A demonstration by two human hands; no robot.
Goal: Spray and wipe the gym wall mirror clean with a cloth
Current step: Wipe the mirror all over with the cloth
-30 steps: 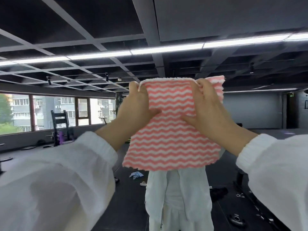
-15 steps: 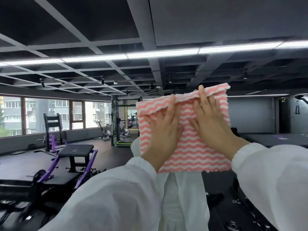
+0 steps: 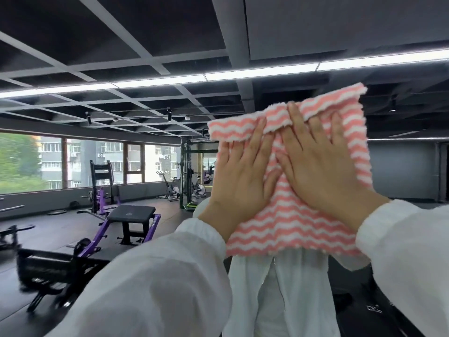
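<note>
A pink-and-white wavy-striped fleecy cloth (image 3: pixel 289 215) is spread flat against the large gym wall mirror (image 3: pixel 145 69), high up and right of centre, over the reflection of the person's white jacket (image 3: pixel 279 288). Both hands lie on it with straight, slightly fanned fingers: the left hand (image 3: pixel 243 176) covers its left half, the right hand (image 3: pixel 323 166) its right half, and their thumbs nearly meet at the middle. Neither pinches the fabric; they press it with flat palms. The top edge has flopped forward over the fingertips in a soft fold, so the cloth is thin, limp and light, with no stiffness of its own. It will probably follow the palms only while pressure pins it to the glass, and loose corners will curl or trail. Flat palms near the centre suit wiping; for lifting or refolding, a pinch at the upper corners would control it better. The glass is hard, smooth and likely slick where wet, though whether any spray lies on it cannot be told from this view. Reflected behind are a purple-framed black weight bench (image 3: pixel 128 220), exercise bikes (image 3: pixel 172 188) and a row of windows (image 3: pixel 73 161).
</note>
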